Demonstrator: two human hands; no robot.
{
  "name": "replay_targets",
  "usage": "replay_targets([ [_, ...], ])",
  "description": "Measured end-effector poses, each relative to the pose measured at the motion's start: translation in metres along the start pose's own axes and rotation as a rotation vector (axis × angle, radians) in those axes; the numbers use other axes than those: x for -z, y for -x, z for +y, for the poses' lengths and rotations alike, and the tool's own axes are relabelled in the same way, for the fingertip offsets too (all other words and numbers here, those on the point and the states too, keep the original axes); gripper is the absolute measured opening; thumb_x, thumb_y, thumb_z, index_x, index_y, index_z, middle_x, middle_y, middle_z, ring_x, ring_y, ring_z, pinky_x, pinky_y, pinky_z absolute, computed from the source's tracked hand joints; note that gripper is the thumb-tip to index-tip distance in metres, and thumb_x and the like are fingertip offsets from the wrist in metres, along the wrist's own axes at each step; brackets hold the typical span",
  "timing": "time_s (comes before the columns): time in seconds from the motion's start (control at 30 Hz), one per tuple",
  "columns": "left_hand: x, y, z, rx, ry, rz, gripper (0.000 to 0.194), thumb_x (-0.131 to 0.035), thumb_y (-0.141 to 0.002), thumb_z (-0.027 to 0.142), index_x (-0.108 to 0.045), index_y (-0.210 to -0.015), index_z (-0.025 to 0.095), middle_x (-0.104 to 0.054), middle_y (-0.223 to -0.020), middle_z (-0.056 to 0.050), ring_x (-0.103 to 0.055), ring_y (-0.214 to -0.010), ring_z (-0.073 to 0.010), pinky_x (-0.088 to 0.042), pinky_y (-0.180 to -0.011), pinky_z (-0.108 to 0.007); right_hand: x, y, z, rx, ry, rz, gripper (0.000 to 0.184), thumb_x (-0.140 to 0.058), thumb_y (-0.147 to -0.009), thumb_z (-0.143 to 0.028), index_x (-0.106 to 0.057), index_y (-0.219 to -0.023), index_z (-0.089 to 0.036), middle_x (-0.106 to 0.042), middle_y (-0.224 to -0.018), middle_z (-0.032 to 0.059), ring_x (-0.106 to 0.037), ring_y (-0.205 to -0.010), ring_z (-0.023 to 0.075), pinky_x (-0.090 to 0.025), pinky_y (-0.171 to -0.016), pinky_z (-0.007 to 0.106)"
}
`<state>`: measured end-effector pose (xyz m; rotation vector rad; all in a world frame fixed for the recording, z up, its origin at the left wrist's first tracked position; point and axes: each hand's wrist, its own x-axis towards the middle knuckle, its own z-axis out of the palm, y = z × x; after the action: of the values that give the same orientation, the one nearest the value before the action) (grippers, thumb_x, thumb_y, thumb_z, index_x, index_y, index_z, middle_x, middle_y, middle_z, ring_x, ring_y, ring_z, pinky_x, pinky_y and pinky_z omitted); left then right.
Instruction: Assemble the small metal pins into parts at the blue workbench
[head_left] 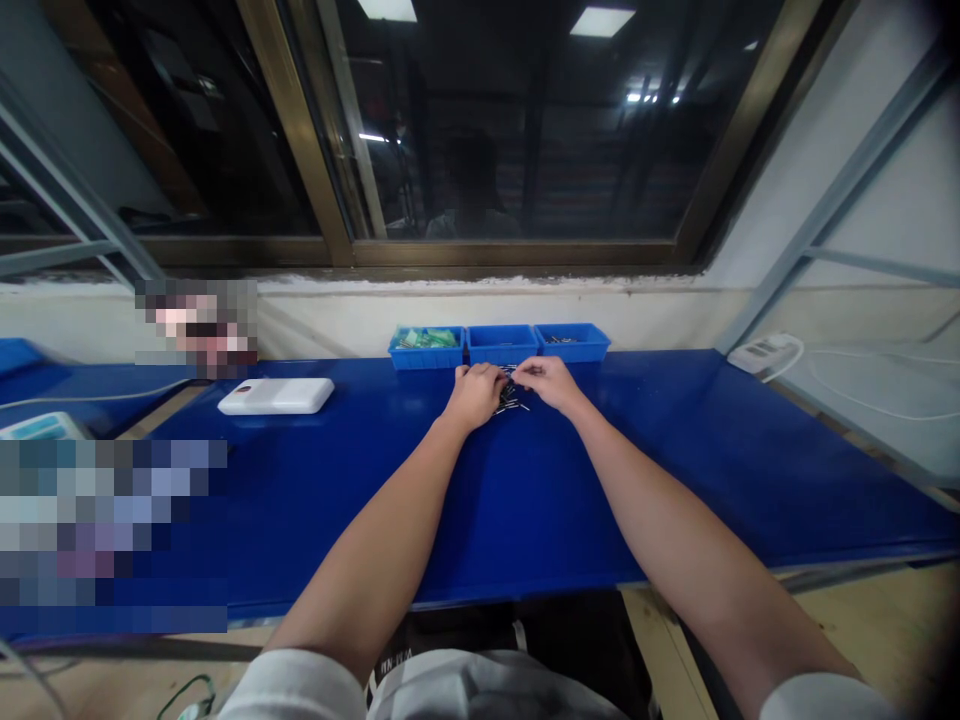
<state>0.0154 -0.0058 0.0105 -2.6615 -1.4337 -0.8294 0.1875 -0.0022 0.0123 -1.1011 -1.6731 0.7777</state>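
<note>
Just in front of the bins, a small pile of thin, pin-like metal pieces (511, 404) lies on the blue tabletop (525, 500). My left hand (477, 394) is at the pile's left side, its fingers curled and closed, partly covering the pieces. From the right, my right hand (551, 380) reaches over the pile with thumb and fingertips pinched together close to the left fingertips. Whatever either hand holds is too small to make out.
Three blue bins stand in a row against the wall: a left bin (427, 358) with green-and-white packets, a middle bin (504, 356), and a right bin (581, 352) with small metal pieces. A white power bank-like box (276, 396) lies left; a white power strip (765, 352) sits far right.
</note>
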Motion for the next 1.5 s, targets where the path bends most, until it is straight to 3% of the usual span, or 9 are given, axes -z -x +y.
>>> replay_targets([
  [0.17, 0.002, 0.001, 0.003, 0.034, 0.026, 0.024, 0.030, -0.038, -0.093, 0.034, -0.059, -0.109, 0.021, -0.064, -0.109, -0.008, -0.054, -0.106, -0.0221, -0.030, -0.093, -0.040, 0.004, 0.000, 0.001, -0.057, -0.079, 0.036, 0.028, -0.062, -0.068, -0.043, -0.066, -0.070, -0.015, -0.067, -0.066, 0.0042, -0.055, -0.057, 0.0129, -0.044, -0.055, 0.025],
  [0.27, 0.002, 0.001, 0.002, 0.078, 0.028, 0.074, 0.037, -0.038, -0.092, 0.039, -0.053, -0.119, 0.020, -0.061, -0.118, -0.009, -0.051, -0.113, -0.0235, -0.029, -0.095, -0.041, 0.008, -0.003, 0.008, -0.095, -0.069, 0.160, 0.028, -0.060, -0.069, -0.043, -0.066, -0.069, -0.016, -0.067, -0.066, 0.0044, -0.057, -0.059, 0.0138, -0.046, -0.059, 0.026],
  [0.47, 0.000, -0.001, -0.007, 0.212, 0.011, 0.115, 0.033, -0.039, -0.091, 0.036, -0.055, -0.116, 0.020, -0.061, -0.118, -0.010, -0.051, -0.113, -0.0245, -0.030, -0.097, -0.042, 0.021, -0.010, 0.022, -0.150, 0.094, 0.433, 0.019, -0.059, -0.067, -0.031, -0.068, -0.076, -0.017, -0.070, -0.078, 0.0044, -0.064, -0.077, 0.0193, -0.048, -0.073, 0.029],
  [0.67, -0.002, -0.002, -0.010, 0.252, 0.008, 0.119, 0.030, -0.040, -0.090, 0.032, -0.056, -0.113, 0.021, -0.061, -0.117, -0.010, -0.051, -0.112, -0.0254, -0.032, -0.096, -0.043, 0.031, -0.019, 0.035, -0.157, 0.049, 0.577, 0.035, -0.060, -0.066, -0.030, -0.064, -0.095, -0.013, -0.069, -0.093, 0.0104, -0.063, -0.086, 0.0202, -0.049, -0.078, 0.031],
  [0.9, -0.004, -0.001, -0.013, 0.238, 0.006, 0.099, 0.031, -0.042, -0.089, 0.033, -0.055, -0.114, 0.021, -0.060, -0.117, -0.010, -0.051, -0.112, -0.0266, -0.033, -0.096, -0.044, 0.035, -0.021, 0.044, -0.161, 0.083, 0.529, 0.072, -0.059, -0.063, -0.021, -0.043, -0.133, -0.014, -0.065, -0.105, 0.0082, -0.059, -0.077, 0.0152, -0.048, -0.074, 0.029],
  [1.0, -0.006, -0.002, -0.014, 0.227, 0.002, 0.071, 0.036, -0.043, -0.088, 0.038, -0.054, -0.118, 0.020, -0.059, -0.118, -0.011, -0.050, -0.114, -0.0276, -0.034, -0.096, -0.044, 0.028, -0.016, 0.038, -0.135, 0.254, 0.449, 0.056, -0.057, -0.066, -0.022, -0.054, -0.122, -0.014, -0.067, -0.093, 0.0054, -0.057, -0.073, 0.0152, -0.047, -0.075, 0.030],
  [1.1, -0.009, 0.000, -0.015, 0.190, -0.011, 0.011, 0.043, -0.040, -0.089, 0.045, -0.053, -0.121, 0.019, -0.056, -0.126, -0.012, -0.047, -0.120, -0.0275, -0.034, -0.099, -0.044, 0.015, -0.011, 0.030, -0.047, 0.487, 0.244, 0.039, -0.059, -0.072, -0.029, -0.064, -0.108, -0.017, -0.066, -0.090, 0.0055, -0.057, -0.085, 0.0188, -0.043, -0.085, 0.033],
  [1.27, -0.013, 0.003, -0.014, 0.151, -0.044, -0.122, 0.057, -0.033, -0.089, 0.055, -0.047, -0.130, 0.018, -0.042, -0.141, -0.015, -0.032, -0.133, -0.0292, -0.028, -0.106, -0.047, -0.005, -0.004, 0.020, 0.031, 0.769, -0.024, 0.036, -0.058, -0.080, -0.039, -0.067, -0.106, -0.016, -0.062, -0.102, 0.0123, -0.052, -0.100, 0.0234, -0.035, -0.097, 0.037],
  [1.5, -0.016, 0.003, -0.013, 0.088, -0.082, -0.201, 0.056, -0.027, -0.091, 0.054, -0.047, -0.130, 0.020, -0.043, -0.141, -0.011, -0.035, -0.133, -0.0260, -0.029, -0.108, -0.043, -0.010, -0.002, 0.015, -0.004, 0.809, -0.044, 0.023, -0.052, -0.085, -0.030, -0.072, -0.090, -0.021, -0.064, -0.093, 0.0080, -0.055, -0.094, 0.0207, -0.039, -0.088, 0.031],
])
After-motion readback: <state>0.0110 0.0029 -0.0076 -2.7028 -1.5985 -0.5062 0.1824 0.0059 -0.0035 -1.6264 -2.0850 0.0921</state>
